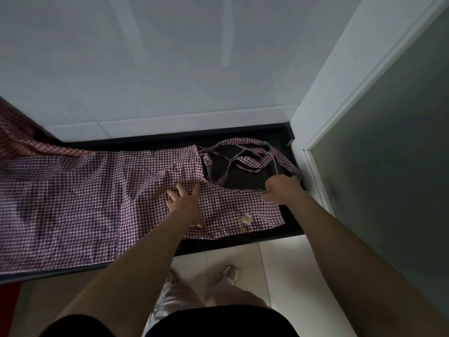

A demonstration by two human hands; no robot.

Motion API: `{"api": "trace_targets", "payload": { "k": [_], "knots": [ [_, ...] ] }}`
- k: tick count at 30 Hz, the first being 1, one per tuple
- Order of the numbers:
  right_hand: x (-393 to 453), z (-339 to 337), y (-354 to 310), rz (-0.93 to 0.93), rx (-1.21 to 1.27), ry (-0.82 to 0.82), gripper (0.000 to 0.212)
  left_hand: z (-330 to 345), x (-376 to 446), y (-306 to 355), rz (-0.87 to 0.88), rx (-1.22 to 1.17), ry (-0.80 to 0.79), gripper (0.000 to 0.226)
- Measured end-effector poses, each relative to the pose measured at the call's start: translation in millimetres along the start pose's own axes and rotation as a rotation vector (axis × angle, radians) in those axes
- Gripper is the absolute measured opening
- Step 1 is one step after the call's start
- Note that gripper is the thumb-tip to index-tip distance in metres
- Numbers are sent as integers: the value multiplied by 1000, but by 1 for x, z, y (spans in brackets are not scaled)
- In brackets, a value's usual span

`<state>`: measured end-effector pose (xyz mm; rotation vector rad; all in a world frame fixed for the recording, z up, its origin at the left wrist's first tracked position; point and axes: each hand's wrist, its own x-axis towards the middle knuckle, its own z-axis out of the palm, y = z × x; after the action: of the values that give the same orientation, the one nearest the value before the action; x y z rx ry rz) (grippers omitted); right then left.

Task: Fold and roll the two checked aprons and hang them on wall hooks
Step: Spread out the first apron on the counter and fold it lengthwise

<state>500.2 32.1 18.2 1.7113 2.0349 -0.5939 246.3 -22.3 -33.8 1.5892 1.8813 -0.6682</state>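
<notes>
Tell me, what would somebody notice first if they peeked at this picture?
Probably the big purple checked apron spread across the dark counter, with a little daisy stitched near its right end. Two bare hands work on it: the left hand presses flat on the cloth, and the right hand grips its edge beside the tangled straps.

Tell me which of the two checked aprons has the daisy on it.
The purple checked apron spread flat under both hands; its daisy sits near the right end. The red checked apron, bunched at far left, shows none.
</notes>
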Motion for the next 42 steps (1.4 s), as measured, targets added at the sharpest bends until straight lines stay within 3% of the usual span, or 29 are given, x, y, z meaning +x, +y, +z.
{"api": "trace_targets", "payload": {
  "k": [2,4,6,8,10,14,18,21,23,26,28,31,34,37,40,42],
  "knots": [
    [-3,2,9,114,-208,22,22,-3,-1,-2,16,36,-7,130],
    [-2,5,13,177,-248,-30,29,-9,-5,-3,37,33,46,110],
    [5,8,12,161,-108,-50,30,-15,-7,-3,49,-39,229,73],
    [11,9,8,130,53,84,31,-15,-4,-2,27,-116,463,52],
    [15,11,2,114,123,271,36,-11,0,-2,4,-169,534,62],
    [33,14,-12,77,166,424,65,-10,12,-11,-3,-176,249,118],
    [60,10,-25,58,187,348,104,-21,21,-11,-4,-177,249,123],
    [73,8,-30,96,235,234,119,-30,28,-14,-18,-209,322,120],
    [79,8,-33,130,235,159,112,-30,33,-16,-12,-218,274,126],
    [83,-3,-33,171,196,109,59,-26,37,-17,-14,-198,217,134],
    [85,-18,-28,278,259,292,32,-28,37,-15,-17,-199,206,136],
    [93,-50,-4,464,595,696,35,-30,36,-13,-23,-205,177,139],
    [98,-71,12,508,478,714,56,-32,36,-11,-32,-198,149,142],
    [89,-67,-8,324,178,640,76,-34,35,-10,-27,-200,123,140],
    [78,-45,-49,-84,42,579,65,-35,34,-9,-27,-185,98,138],
    [78,-24,-73,-290,53,367,58,-35,35,-10,-31,-173,92,138]
  ]
}}
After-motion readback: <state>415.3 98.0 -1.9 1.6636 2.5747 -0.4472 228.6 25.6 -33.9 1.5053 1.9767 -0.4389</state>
